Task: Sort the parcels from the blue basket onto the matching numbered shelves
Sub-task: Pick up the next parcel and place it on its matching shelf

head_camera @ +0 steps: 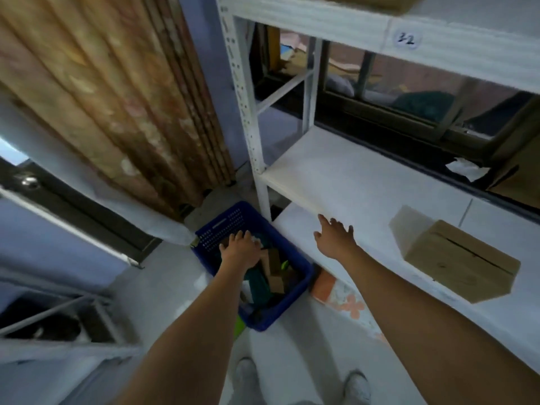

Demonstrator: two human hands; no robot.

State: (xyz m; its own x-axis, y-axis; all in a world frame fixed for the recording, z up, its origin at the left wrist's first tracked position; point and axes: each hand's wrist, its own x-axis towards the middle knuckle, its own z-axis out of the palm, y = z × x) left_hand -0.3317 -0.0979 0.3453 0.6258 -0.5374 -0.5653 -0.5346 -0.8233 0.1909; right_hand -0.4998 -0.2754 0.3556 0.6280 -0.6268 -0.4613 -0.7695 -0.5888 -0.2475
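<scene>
A blue basket (216, 229) stands on the floor beside the white shelf unit (344, 176), holding several parcels (274, 264), brown and dark green. My left hand (241, 248) reaches down into the basket, over a pale parcel at its far end; whether the fingers grip it is hidden. My right hand (336, 235) hovers with fingers spread near the front edge of a lower shelf. A brown cardboard box (461, 258) lies on that lower shelf to the right. A round label reading 32 (406, 38) marks the upper shelf beam.
A patterned curtain (117, 97) hangs at the left behind the basket. A window (409, 97) lies behind the shelves. An orange patterned object (327, 287) sits on the floor under the shelf. My shoes (356, 387) show at the bottom.
</scene>
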